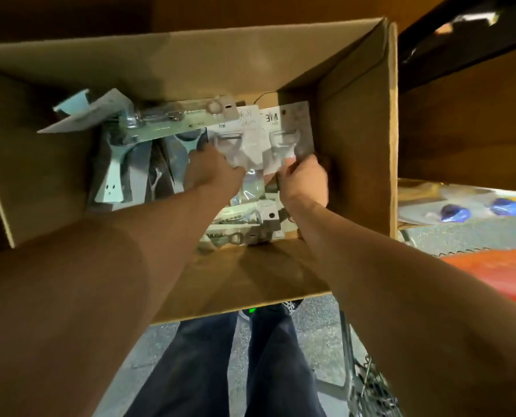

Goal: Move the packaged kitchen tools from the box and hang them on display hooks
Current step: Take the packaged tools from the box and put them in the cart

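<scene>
An open cardboard box (356, 139) holds several packaged kitchen tools on backing cards. Both my hands reach down inside it. My left hand (211, 173) grips the lower edge of a clear-fronted white card pack (235, 136). My right hand (303, 179) pinches the bottom of the neighbouring white card pack (287, 130), which has a hang hole at its top. Other packs lie loose: pale blue-handled tools (115, 170) at the left, a long green-edged card (166, 121) across the back, and more packs (244, 224) under my wrists. No display hooks are in view.
The box's near flap (250, 275) hangs toward my legs (235, 371). To the right are a brown shelf wall (467, 121), bagged blue items (476, 209) on a low shelf, an orange object (497, 272) and a wire rack (368, 383) on the grey floor.
</scene>
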`<state>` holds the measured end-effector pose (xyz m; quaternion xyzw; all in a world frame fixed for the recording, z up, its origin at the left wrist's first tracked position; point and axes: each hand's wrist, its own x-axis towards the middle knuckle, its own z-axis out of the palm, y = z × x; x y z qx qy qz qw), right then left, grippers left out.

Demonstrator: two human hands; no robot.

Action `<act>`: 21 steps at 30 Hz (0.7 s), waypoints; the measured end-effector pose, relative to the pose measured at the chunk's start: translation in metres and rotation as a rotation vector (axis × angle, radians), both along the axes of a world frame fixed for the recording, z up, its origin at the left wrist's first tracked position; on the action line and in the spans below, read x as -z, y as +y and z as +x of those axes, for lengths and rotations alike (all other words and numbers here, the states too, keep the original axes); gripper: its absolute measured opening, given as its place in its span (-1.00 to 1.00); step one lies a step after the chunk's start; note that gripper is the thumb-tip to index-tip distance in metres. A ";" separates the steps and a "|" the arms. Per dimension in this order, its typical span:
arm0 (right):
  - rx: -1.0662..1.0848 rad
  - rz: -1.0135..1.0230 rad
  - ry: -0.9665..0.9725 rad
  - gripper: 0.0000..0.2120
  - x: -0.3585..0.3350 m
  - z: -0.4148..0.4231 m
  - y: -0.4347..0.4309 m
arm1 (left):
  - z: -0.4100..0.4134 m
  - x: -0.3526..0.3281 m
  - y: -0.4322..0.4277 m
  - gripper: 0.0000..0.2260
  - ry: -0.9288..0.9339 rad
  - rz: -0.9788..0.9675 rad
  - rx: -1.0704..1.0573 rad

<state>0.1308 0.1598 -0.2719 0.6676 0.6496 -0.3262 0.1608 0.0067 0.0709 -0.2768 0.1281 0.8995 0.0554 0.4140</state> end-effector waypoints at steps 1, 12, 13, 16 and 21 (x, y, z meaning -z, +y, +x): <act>-0.013 0.014 -0.022 -0.71 0.000 -0.003 -0.003 | 0.001 -0.002 0.000 -0.28 0.019 -0.012 0.038; -0.068 0.304 0.176 -0.34 -0.025 -0.004 -0.007 | 0.018 -0.018 -0.013 -0.56 0.073 0.180 -0.134; -0.096 0.323 0.165 -0.25 -0.026 -0.005 -0.007 | 0.021 -0.020 -0.013 -0.52 0.081 0.228 -0.174; -0.144 0.341 0.100 -0.13 -0.027 -0.004 -0.006 | 0.027 -0.023 -0.015 -0.34 0.100 0.320 -0.247; -0.081 0.319 0.016 -0.25 -0.032 0.001 -0.007 | 0.029 -0.024 -0.016 -0.28 0.083 0.284 -0.211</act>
